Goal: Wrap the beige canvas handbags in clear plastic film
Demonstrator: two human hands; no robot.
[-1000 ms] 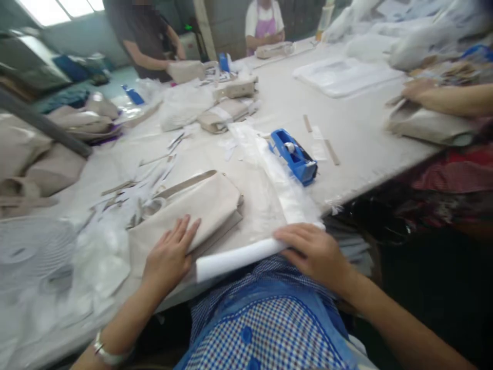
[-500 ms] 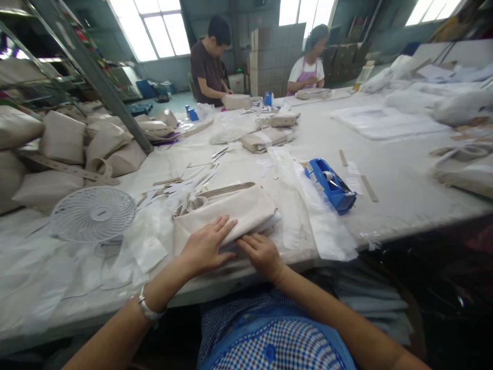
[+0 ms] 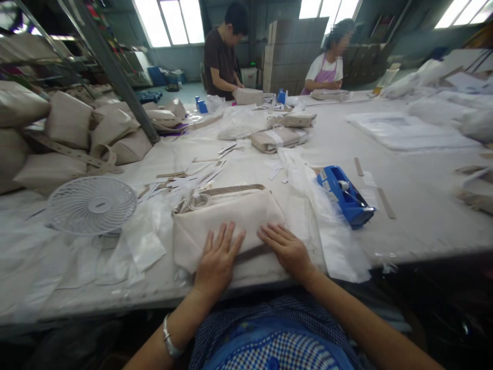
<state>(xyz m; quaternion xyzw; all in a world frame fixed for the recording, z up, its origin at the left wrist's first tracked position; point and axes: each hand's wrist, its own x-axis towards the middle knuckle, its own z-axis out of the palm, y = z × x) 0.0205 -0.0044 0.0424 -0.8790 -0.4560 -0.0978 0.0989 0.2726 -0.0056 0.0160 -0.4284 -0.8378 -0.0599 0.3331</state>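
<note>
The fan (image 3: 92, 205) sits at nine o'clock from the beige bag (image 3: 239, 210), well apart. Left hand (image 3: 217, 264), fingers spread, rests flat at six, near the table (image 3: 423, 210) edge. Here's the change: the right hand's (image 3: 287, 249) white roll is out of sight; that hand lies flat at four, fingers narrow, gripping nothing. Smoothing, I'd judge! Plastic sheet (image 3: 342, 241) and blue dispenser (image 3: 344, 198) crowd three; the widest room's beyond, two o'clock.

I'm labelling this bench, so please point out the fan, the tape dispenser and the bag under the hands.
Fan (image 3: 98, 205): head view, hub of its grille.
Tape dispenser (image 3: 347, 200): head view, middle of its body.
Bag (image 3: 227, 209): head view, upper face.
</note>
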